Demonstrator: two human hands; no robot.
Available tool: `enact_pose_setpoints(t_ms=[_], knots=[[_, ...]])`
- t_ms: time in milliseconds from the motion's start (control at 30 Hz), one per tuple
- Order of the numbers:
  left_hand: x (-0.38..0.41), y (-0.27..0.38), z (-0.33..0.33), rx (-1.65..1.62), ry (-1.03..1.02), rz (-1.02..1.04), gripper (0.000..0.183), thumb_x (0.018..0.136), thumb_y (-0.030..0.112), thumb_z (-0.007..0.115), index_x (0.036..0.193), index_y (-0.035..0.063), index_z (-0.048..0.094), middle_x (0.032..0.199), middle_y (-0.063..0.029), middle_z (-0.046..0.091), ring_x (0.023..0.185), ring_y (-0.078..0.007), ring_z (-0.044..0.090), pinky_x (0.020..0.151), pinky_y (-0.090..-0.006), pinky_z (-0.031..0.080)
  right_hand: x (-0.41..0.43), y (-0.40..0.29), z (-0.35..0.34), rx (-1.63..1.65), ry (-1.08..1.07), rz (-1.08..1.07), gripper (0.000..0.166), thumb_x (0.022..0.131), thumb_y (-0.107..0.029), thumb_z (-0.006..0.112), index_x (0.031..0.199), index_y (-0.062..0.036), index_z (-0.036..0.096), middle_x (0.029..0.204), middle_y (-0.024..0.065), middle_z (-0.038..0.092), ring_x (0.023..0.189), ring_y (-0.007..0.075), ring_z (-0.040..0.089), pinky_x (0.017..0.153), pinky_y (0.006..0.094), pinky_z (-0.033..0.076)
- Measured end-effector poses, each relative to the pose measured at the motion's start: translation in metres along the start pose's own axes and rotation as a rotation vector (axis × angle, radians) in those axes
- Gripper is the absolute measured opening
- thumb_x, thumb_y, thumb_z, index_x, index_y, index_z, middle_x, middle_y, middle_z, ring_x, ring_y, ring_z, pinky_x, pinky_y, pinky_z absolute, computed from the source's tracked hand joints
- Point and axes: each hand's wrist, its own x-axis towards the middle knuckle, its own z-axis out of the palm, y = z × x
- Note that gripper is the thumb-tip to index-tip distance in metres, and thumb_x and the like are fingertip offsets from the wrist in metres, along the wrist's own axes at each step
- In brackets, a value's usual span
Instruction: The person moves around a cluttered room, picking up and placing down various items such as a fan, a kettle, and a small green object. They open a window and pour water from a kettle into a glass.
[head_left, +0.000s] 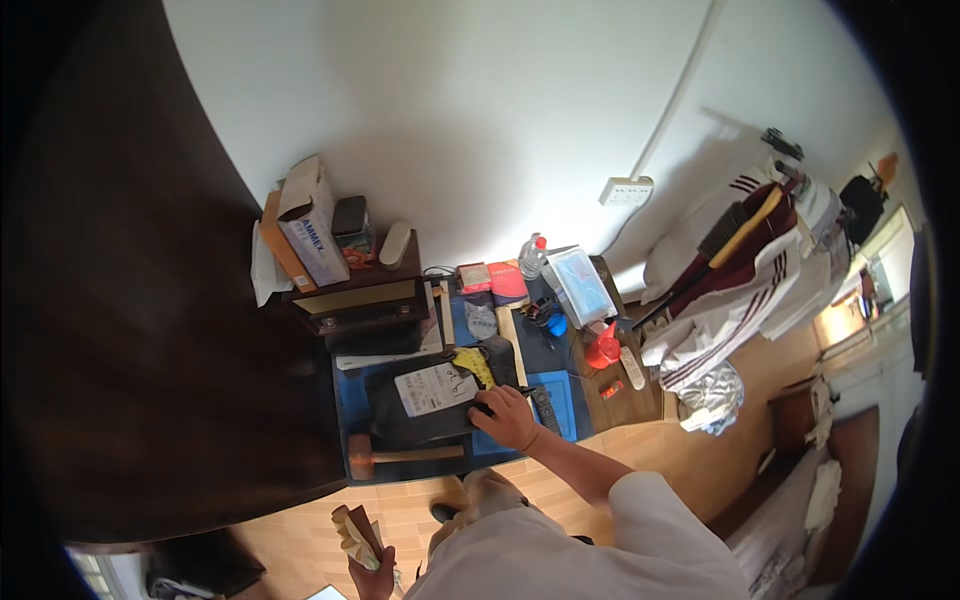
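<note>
My right hand (504, 417) is at the right end of a black plastic mailing bag (405, 429), with dark material pinched between thumb and fingers. A white printed label (436, 388) with handwriting is on the bag. Yellow material (474, 365) shows at its far right end. A short black tip juts out past my knuckles; what it belongs to is hidden. Low in the view, off the table's near side, my left hand (375, 576) grips a bundle of brown and cream pieces (360, 536), whose material is unclear. A mallet (362, 457) with a wooden handle lies along the near table edge.
A black remote control (547, 411) lies on a blue tray (564, 397). Further right are a red spouted object (604, 349) and a pale remote (631, 367). Behind stand a plastic bottle (533, 261) and boxes (313, 225). A dark cabinet (187, 337) borders the left; clothes (750, 300) hang right.
</note>
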Motion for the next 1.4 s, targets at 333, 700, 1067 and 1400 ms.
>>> enact_pose_setpoints(t_ms=[333, 700, 1067, 1400], knots=[[0.005, 0.059, -0.004, -0.166, -0.042, -0.202, 0.041, 0.086, 0.003, 0.074, 0.115, -0.0002, 0.045, 0.072, -0.0064, 0.061, 0.055, -0.0143, 0.061, 0.048, -0.0301, 0.05, 0.004, -0.016, -0.061, -0.049, 0.118, -0.159, 0.026, 0.067, -0.013, 0.07, 0.091, -0.0169, 0.06, 0.094, 0.0053, 0.056, 0.073, 0.0182, 0.055, 0.062, 0.0296, 0.043], [0.004, 0.041, -0.01, -0.143, -0.046, -0.025, 0.051, 0.085, 0.013, 0.08, 0.126, -0.0001, 0.052, 0.075, -0.003, 0.061, 0.056, -0.0104, 0.054, 0.047, -0.0256, 0.044, 0.005, -0.033, -0.077, -0.04, 0.18, -0.182, 0.024, 0.067, -0.011, 0.071, 0.089, -0.0174, 0.062, 0.094, 0.0043, 0.055, 0.069, 0.0173, 0.054, 0.058, 0.0295, 0.043], [0.0, 0.034, -0.013, -0.148, -0.079, -0.019, 0.046, 0.086, 0.013, 0.08, 0.121, 0.0011, 0.054, 0.073, -0.0022, 0.061, 0.054, -0.0091, 0.053, 0.045, -0.0247, 0.042, 0.008, -0.038, -0.083, -0.068, 0.188, -0.178, 0.021, 0.068, -0.013, 0.07, 0.087, -0.0172, 0.062, 0.094, 0.0042, 0.056, 0.071, 0.0172, 0.054, 0.061, 0.0292, 0.043], [0.0, 0.025, -0.012, -0.215, -0.067, -0.042, 0.043, 0.086, 0.01, 0.078, 0.119, -0.0003, 0.052, 0.074, -0.0044, 0.061, 0.055, -0.0115, 0.056, 0.047, -0.0271, 0.045, 0.009, -0.034, -0.081, -0.049, 0.129, -0.139, 0.021, 0.071, -0.013, 0.07, 0.09, -0.0173, 0.063, 0.096, 0.0053, 0.057, 0.077, 0.0191, 0.058, 0.065, 0.0318, 0.045]])
